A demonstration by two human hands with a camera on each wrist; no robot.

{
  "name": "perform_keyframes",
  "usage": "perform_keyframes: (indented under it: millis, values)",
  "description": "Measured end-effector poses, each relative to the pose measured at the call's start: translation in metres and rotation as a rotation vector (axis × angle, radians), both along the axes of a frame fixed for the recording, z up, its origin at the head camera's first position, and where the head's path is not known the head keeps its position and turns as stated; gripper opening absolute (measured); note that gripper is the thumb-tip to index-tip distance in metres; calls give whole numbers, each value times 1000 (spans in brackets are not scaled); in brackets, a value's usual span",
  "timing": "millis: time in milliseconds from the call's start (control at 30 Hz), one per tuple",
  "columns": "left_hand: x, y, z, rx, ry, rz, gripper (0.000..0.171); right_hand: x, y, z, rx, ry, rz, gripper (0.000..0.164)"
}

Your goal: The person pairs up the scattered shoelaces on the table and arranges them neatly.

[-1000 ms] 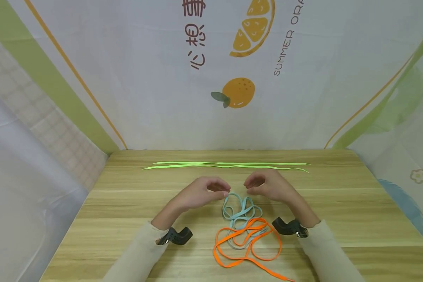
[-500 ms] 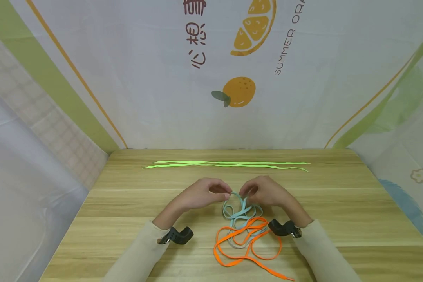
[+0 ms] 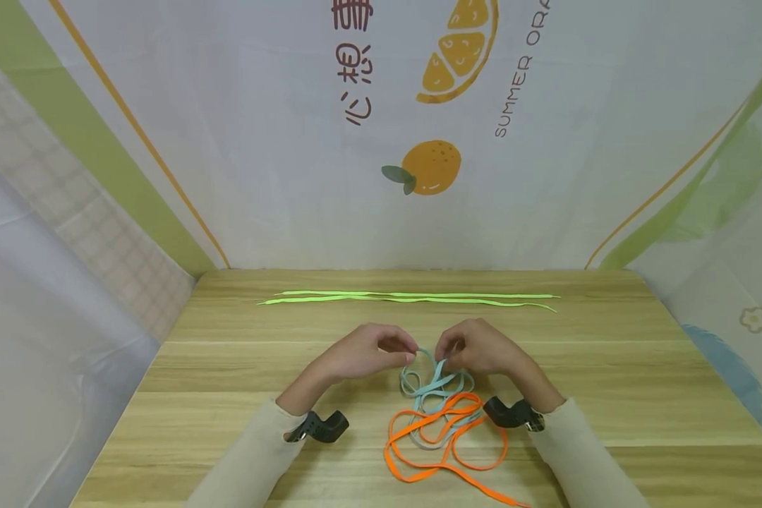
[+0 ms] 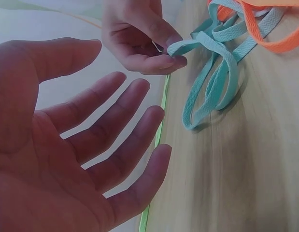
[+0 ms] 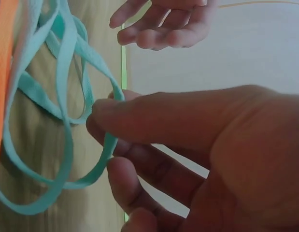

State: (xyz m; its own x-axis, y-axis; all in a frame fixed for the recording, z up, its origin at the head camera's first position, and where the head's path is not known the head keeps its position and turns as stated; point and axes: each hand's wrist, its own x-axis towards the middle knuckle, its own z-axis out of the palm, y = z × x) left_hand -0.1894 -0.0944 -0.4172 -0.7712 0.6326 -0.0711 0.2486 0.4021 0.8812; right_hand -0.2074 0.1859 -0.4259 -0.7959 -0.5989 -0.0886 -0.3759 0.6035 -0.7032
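A light teal shoelace (image 3: 429,389) lies in a loose tangle of loops at the middle of the table. My right hand (image 3: 482,347) pinches one loop of it between thumb and forefinger, as the right wrist view shows at close range. To the left of the tangle hovers my left hand (image 3: 371,350), its fingers apart and gently bent, holding nothing in the left wrist view. An orange shoelace (image 3: 413,478) lies in wide loops nearer to me, partly over the teal one.
Two lime-green shoelaces (image 3: 457,297) lie stretched out side by side along the back of the wooden table (image 3: 216,395). Behind it hangs a white curtain (image 3: 292,176) with orange prints. A wrist camera (image 3: 326,427) sits on each forearm.
My right hand has come left and down onto the teal shoelace and now pinches a loop. My left hand has hardly moved. The orange and lime-green shoelaces lie as before.
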Motion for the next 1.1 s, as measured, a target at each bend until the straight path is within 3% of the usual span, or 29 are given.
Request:
perform_keyframes:
  millis: [300,700,1100]
  values:
    - [1,1,1,-3,13,-15,29,9,-1,12,-49,9,8,19]
    - [5,4,1,35,39,-152,22,27,-7,38,-157,53,71,13]
    - [11,9,8,93,148,-213,18,36,-14,49,-197,159,49,16]
